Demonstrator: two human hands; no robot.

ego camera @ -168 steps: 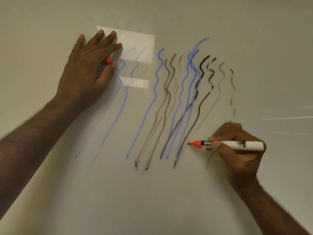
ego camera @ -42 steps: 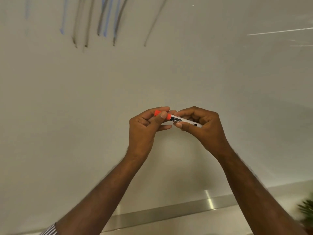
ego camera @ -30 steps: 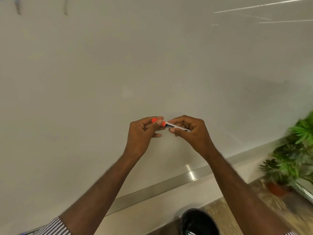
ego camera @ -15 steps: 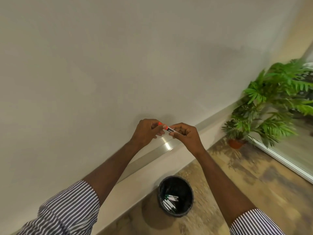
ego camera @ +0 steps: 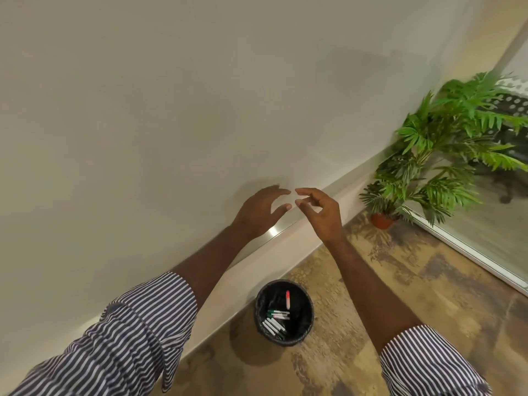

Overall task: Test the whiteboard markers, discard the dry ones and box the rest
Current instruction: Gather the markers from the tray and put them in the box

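My left hand (ego camera: 261, 211) and my right hand (ego camera: 321, 212) hang side by side in front of the whiteboard (ego camera: 171, 110), fingers spread, nothing in either. Below them a black waste bin (ego camera: 309, 324) stands on the floor by the wall. The capped orange marker (ego camera: 287, 299) is inside the bin's mouth, blurred, above several white markers with green caps (ego camera: 275, 321) that lie at the bottom. No marker box is in view.
The whiteboard's metal tray edge (ego camera: 274, 231) runs diagonally under my hands. A potted green plant (ego camera: 437, 155) stands at the right in the corner, next to a glass panel (ego camera: 485, 224). Patterned brown floor (ego camera: 371, 281) surrounds the bin.
Both hands held the capped orange marker over the bin; now they have let go and spread apart, and the marker has dropped into the bin. The view has tilted down from the scribbles.
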